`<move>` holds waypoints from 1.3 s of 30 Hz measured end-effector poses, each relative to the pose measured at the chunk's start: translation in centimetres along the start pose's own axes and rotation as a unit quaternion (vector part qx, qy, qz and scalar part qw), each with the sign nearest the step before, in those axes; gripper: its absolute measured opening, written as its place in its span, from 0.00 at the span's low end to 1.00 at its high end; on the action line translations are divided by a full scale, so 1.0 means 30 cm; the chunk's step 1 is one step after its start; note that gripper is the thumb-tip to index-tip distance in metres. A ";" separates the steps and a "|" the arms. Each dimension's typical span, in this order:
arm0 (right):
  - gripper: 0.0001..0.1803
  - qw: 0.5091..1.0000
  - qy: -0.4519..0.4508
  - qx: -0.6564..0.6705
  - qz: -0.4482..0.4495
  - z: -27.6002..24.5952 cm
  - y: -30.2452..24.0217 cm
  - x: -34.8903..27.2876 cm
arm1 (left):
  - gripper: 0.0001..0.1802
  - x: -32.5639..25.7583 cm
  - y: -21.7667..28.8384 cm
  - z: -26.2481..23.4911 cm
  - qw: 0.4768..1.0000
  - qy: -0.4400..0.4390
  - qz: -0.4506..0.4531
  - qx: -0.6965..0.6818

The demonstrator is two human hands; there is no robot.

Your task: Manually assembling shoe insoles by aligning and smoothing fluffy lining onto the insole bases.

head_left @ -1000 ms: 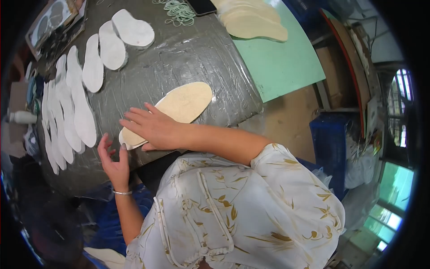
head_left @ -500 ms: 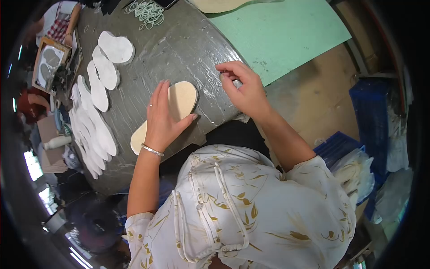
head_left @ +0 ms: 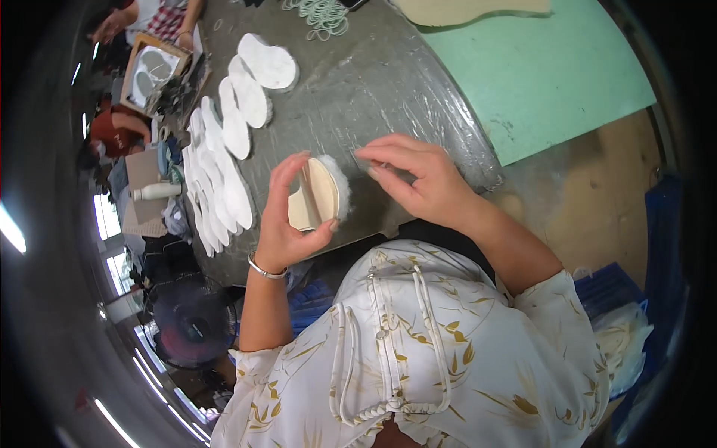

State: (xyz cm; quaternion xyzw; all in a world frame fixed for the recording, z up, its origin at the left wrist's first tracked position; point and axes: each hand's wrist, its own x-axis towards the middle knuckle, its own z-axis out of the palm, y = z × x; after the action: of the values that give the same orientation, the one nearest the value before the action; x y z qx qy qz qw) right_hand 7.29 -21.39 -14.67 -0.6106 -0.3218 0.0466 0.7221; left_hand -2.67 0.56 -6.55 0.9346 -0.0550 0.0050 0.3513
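Left hand [head_left: 287, 220] was curled around a beige insole [head_left: 314, 200], thumb below and fingers above, clamping it; the insole stood tilted off the table, its pale underside facing the camera and a white fuzzy edge showing on its right side. A metal bangle [head_left: 263, 269] sat on the left wrist.

Right hand [head_left: 418, 179] lay just right of the insole, fingers stretched leftward and loosely together; fingertips [head_left: 366, 155] were near the fuzzy edge, but contact could not be confirmed. It gripped nothing visible.

Both hands were over the grey table [head_left: 373, 82], which was covered in wrinkled clear film. Held insole was near the table's front edge, directly ahead of the person's patterned blouse [head_left: 418, 351].

Left of the hands: a overlapping row of white insoles [head_left: 220, 179] ran along the table's left side, with 3 more white pieces [head_left: 258, 82] fanned out farther back. A green sheet [head_left: 545, 75] covered the right rear of the table. A pile of pale rubber bands [head_left: 323, 13] lay at the rear. A white bottle [head_left: 157, 191] lay at the far left edge.
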 end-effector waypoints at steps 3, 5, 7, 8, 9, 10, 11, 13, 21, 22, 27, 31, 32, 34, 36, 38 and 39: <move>0.14 0.997 -0.035 0.013 -0.062 0.074 -0.060 0.062 | 0.47 -0.034 0.008 -0.056 0.999 0.014 0.023 -0.040; 0.15 0.992 -0.082 0.007 -0.099 0.114 -0.112 0.108 | 0.47 -0.070 -0.003 -0.107 0.995 0.016 0.042 -0.085; 0.16 0.985 -0.113 -0.008 -0.132 0.151 -0.159 0.152 | 0.48 -0.111 -0.012 -0.158 0.979 0.043 0.030 -0.195; 0.16 0.985 -0.120 0.010 -0.127 0.166 -0.189 0.172 | 0.48 -0.122 -0.008 -0.180 0.979 0.060 0.040 -0.192; 0.17 0.984 -0.127 0.026 -0.123 0.182 -0.218 0.192 | 0.50 -0.129 0.000 -0.198 0.956 0.081 0.038 -0.280; 0.18 0.981 -0.126 0.006 -0.145 0.198 -0.245 0.212 | 0.51 -0.137 0.012 -0.220 0.924 0.101 0.039 -0.366; 0.16 0.982 -0.113 0.018 -0.153 0.219 -0.275 0.230 | 0.51 -0.139 0.017 -0.241 0.923 0.116 0.054 -0.362; 0.16 0.979 -0.114 0.035 -0.166 0.257 -0.350 0.267 | 0.55 -0.139 0.029 -0.288 0.894 0.121 0.071 -0.426; 0.15 0.969 -0.097 -0.040 -0.222 0.399 -0.456 0.319 | 0.62 -0.155 0.008 -0.307 0.827 0.135 0.090 -0.538; 0.15 0.968 -0.096 -0.051 -0.224 0.402 -0.463 0.315 | 0.62 -0.154 -0.002 -0.308 0.820 0.118 0.095 -0.552; 0.10 0.974 -0.080 -0.045 -0.209 0.406 -0.445 0.320 | 0.60 -0.147 -0.024 -0.306 0.830 0.107 0.105 -0.538; 0.08 0.963 -0.121 -0.057 -0.233 0.400 -0.448 0.347 | 0.58 -0.142 -0.014 -0.313 0.828 0.119 0.123 -0.533; 0.07 0.954 -0.135 -0.071 -0.259 0.396 -0.446 0.351 | 0.57 -0.139 -0.023 -0.315 0.829 0.123 0.131 -0.529; 0.07 0.950 -0.145 -0.066 -0.269 0.394 -0.436 0.353 | 0.56 -0.131 -0.028 -0.312 0.822 0.126 0.136 -0.538; 0.06 0.957 -0.156 -0.043 -0.240 0.393 -0.418 0.346 | 0.56 -0.123 -0.030 -0.307 0.815 0.129 0.141 -0.548; 0.06 0.973 -0.159 0.014 -0.165 0.397 -0.444 0.342 | 0.55 -0.121 -0.031 -0.301 0.806 0.113 0.146 -0.562; 0.06 0.981 -0.158 0.072 -0.089 0.400 -0.456 0.342 | 0.55 -0.122 -0.032 -0.299 0.805 0.114 0.147 -0.564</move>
State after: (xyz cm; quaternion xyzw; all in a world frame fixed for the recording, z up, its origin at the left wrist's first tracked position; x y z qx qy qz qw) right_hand 4.66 -9.86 2.57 -0.5109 -0.4810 0.1013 0.7052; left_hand -5.95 7.54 -0.59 0.5454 -0.1443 0.1313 0.8152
